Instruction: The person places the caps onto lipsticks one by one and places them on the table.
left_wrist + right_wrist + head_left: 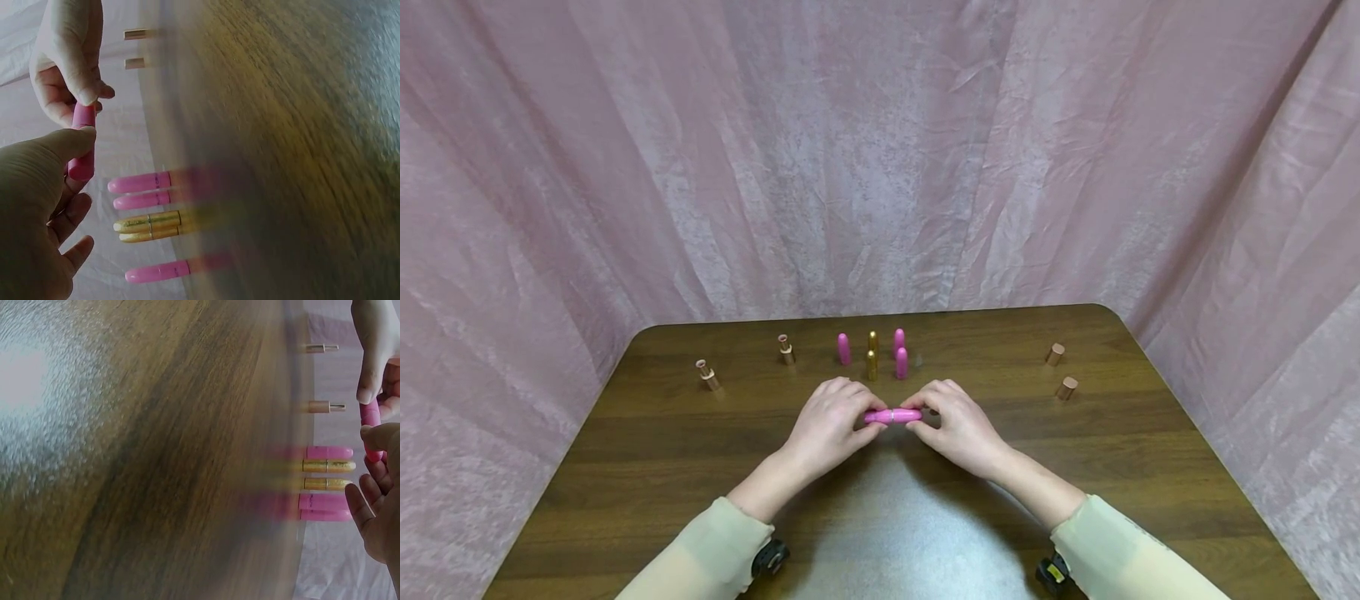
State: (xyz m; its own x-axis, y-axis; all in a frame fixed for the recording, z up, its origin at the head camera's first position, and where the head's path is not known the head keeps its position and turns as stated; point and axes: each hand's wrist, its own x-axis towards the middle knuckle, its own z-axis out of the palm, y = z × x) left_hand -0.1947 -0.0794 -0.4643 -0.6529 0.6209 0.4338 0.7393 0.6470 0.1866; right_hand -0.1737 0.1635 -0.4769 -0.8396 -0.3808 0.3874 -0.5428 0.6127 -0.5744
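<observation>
A pink lipstick tube (pixel 892 416) lies level between both hands, above the front-middle of the table. My left hand (pixel 831 421) pinches its left end between thumb and fingers. The opposite end is pinched by my right hand (pixel 958 429) in the same way. A silver band shows around the tube's middle in the head view. Both wrist views show the thumbs pressed on the pink tube (pixel 83 115), and part of it is hidden behind the fingers. Just beyond the hands stand three pink lipstick tubes (pixel 902 364) and two gold lipstick tubes (pixel 872 365), all upright.
Two uncapped rose-gold lipsticks (pixel 707 374) stand at the left of the wooden table (pixel 647 483). Toward the right edge are two rose-gold caps (pixel 1067 388). A pink curtain (pixel 865 167) hangs behind the table and along its sides.
</observation>
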